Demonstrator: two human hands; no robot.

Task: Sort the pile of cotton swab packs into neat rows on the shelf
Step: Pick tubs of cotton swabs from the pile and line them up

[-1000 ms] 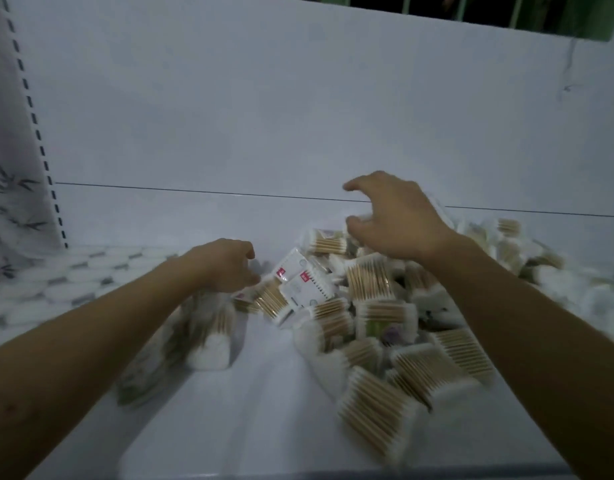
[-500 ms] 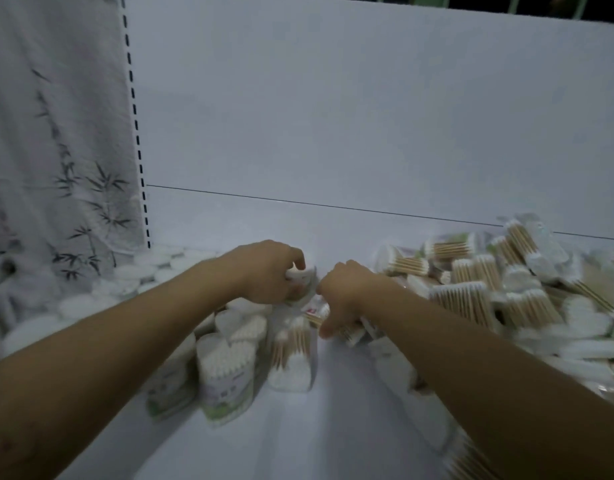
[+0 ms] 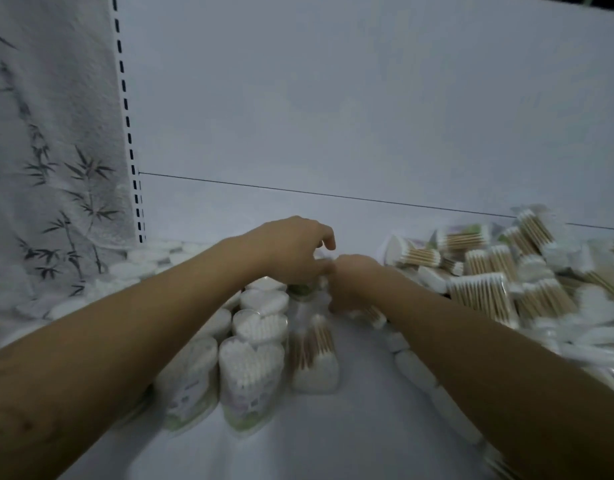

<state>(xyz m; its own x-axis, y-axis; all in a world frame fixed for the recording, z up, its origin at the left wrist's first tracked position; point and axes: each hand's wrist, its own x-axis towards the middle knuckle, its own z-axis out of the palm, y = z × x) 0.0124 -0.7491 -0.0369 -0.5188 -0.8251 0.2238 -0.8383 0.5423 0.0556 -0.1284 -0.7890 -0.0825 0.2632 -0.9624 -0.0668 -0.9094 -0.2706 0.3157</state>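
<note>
Working at the far end of the standing rows (image 3: 253,362), I have my left hand (image 3: 291,251) curled, fingers seemingly pinching a pale pack (image 3: 324,263). My right hand (image 3: 350,280) touches it, fingers curled under; what they hold I cannot tell. Next, I judge, that pack must be seated upright against the rows. Right of the rows the pile (image 3: 506,282) sprawls, crowding the shelf (image 3: 333,438); left of them hangs a bamboo-print towel (image 3: 49,168).
</note>
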